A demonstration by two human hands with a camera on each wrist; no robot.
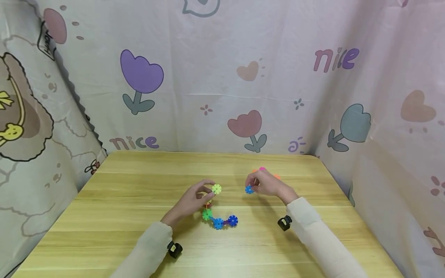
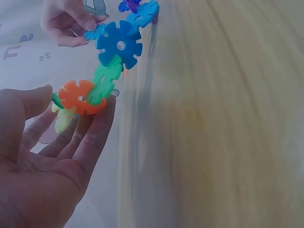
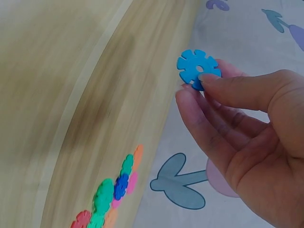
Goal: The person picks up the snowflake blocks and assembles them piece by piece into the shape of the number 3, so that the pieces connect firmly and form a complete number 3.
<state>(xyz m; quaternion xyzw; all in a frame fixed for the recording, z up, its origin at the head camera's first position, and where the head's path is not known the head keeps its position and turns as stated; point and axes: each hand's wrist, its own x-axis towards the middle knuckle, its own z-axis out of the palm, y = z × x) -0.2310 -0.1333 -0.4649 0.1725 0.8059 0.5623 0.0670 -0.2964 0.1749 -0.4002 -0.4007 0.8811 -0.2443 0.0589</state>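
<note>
My left hand (image 1: 190, 199) pinches the upper end of a chain of interlocked plastic snowflake discs, near a yellow disc (image 1: 216, 189). From there the chain curves down and to the right through a green disc (image 1: 207, 214), a light blue disc (image 1: 218, 223) and a dark blue disc (image 1: 233, 220). An orange disc (image 2: 69, 97) of the chain sits at the left fingertips in the left wrist view. Between thumb and fingers, my right hand (image 1: 265, 182) pinches a single blue snowflake disc (image 3: 194, 62), apart from the chain.
Several loose discs lie beyond the right hand, among them a green disc (image 3: 103, 194), a dark blue one (image 3: 121, 186) and a pink one (image 1: 262, 168). Printed curtains (image 1: 194, 131) border the wooden table (image 1: 139, 177) at the back and sides.
</note>
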